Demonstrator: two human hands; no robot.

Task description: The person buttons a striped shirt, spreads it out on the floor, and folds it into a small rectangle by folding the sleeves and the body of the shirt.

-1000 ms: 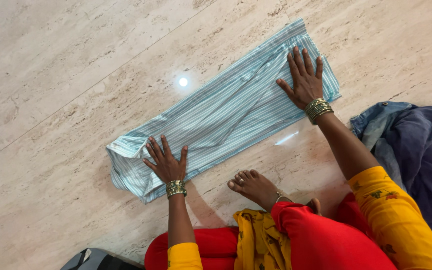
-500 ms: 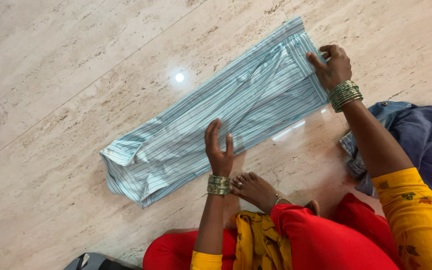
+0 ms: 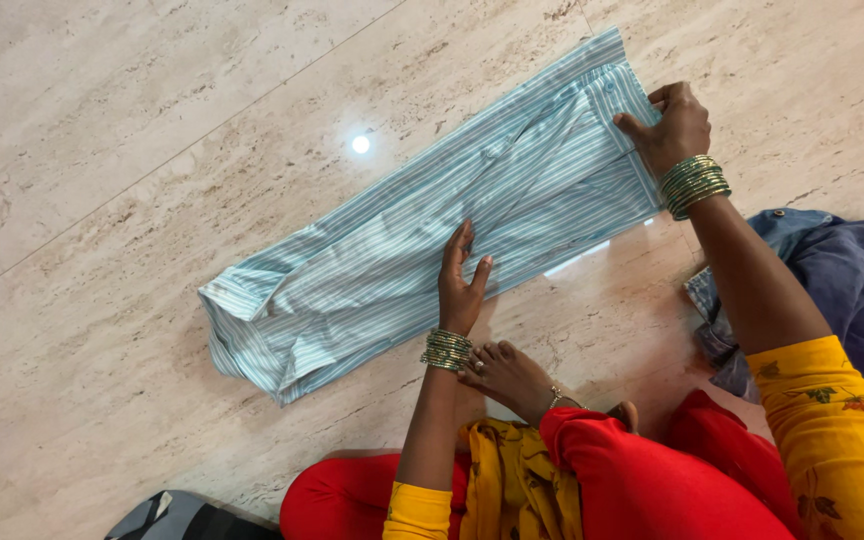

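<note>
**Striped shirt folded long on floor, 2 hands on it**

No containers in view; nothing holds anything else; the striped shirt [image 3: 422, 235] lies flat on the marble floor [image 3: 102, 130], folded into 1 long narrow band running diagonally from lower left to upper right; collar end sits at lower left, the other end at upper right.

Left hand [image 3: 460, 280] stands edge-on across the middle of the band, fingers straight and together, thumb slightly apart; it presses the cloth, not closed on anything; palm is open, side of hand touching fabric near the lower edge of the band; bangles [image 3: 446, 350] on the wrist.

Right hand [image 3: 674, 125] is at the upper right end of the shirt; fingers curled, thumb and fingers pinched on the fabric edge there; grip closed on the shirt end; cannot tell how many layers it has hold of; a 2nd set of bangles [image 3: 692, 185] on this wrist.

Shirt lies between the 2 hands, its middle under the left, its far end in the right; the collar end is well apart from both.

Bare foot [image 3: 512, 375] rests on the floor just beside the left wrist; a dark blue garment [image 3: 852, 290] lies heaped at right, near the right forearm, apart from the shirt.
</note>
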